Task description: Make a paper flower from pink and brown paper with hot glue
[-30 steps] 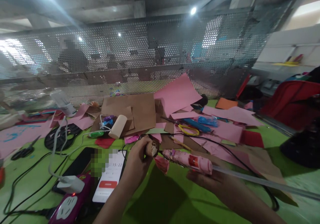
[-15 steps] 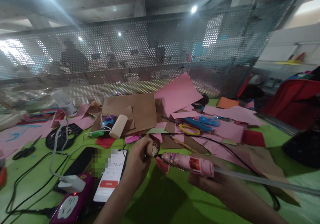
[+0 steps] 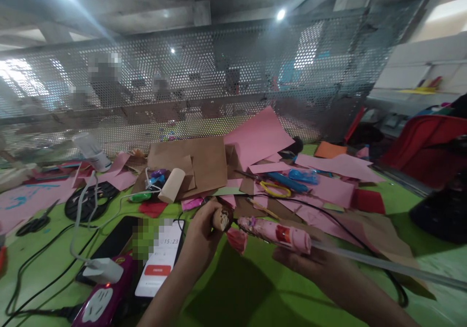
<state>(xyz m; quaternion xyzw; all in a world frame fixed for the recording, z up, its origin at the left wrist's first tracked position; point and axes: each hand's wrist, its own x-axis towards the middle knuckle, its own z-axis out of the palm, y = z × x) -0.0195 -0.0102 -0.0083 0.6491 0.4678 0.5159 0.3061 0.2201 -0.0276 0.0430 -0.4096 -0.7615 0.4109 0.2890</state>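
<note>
My left hand (image 3: 204, 227) is closed around a short brown roll (image 3: 222, 219), whose open end with pale, rough filling faces right. Just right of it, my right hand (image 3: 310, 263) grips a pink hot glue gun (image 3: 273, 232), its body streaked with residue and marked by a red label. The gun's nozzle points left, close to the roll but slightly apart. From its back end a long translucent glue stick (image 3: 386, 263) runs to the right. A crumpled reddish-pink piece (image 3: 238, 241) hangs below the roll; whether it is attached I cannot tell.
Pink paper sheets (image 3: 259, 137) and brown card (image 3: 207, 161) lie along the back, near yellow-handled scissors (image 3: 275, 189) and a cream roll (image 3: 172, 186). At left are a phone (image 3: 158, 261), a purple power strip (image 3: 104, 298), cables and black scissors (image 3: 36, 224). A perforated metal screen (image 3: 204, 83) stands behind.
The glue gun's nozzle and the brown roll have moved slightly apart. Both hands keep their grip, and the view has shifted a little.
</note>
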